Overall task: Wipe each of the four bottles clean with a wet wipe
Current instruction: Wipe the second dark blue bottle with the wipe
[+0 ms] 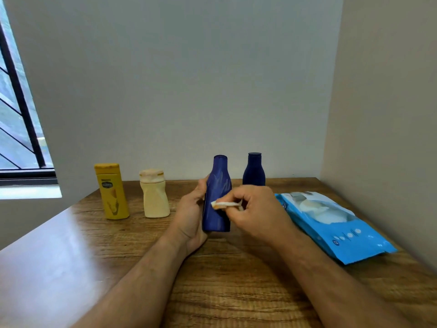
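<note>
My left hand (192,214) grips a tall dark blue bottle (218,185) from its left side and holds it upright just above the wooden table (227,280). My right hand (257,209) pinches a folded white wet wipe (224,204) against the bottle's front, about halfway up. Wet streaks show on the bottle's upper body. A second, shorter dark blue bottle (254,170) stands behind on the right. A cream bottle (155,194) and a yellow bottle (111,191) stand to the left.
A blue pack of wet wipes (331,223) lies flat on the table's right side, close to the right wall. A wall runs along the table's far edge. A barred window (19,114) is at the left.
</note>
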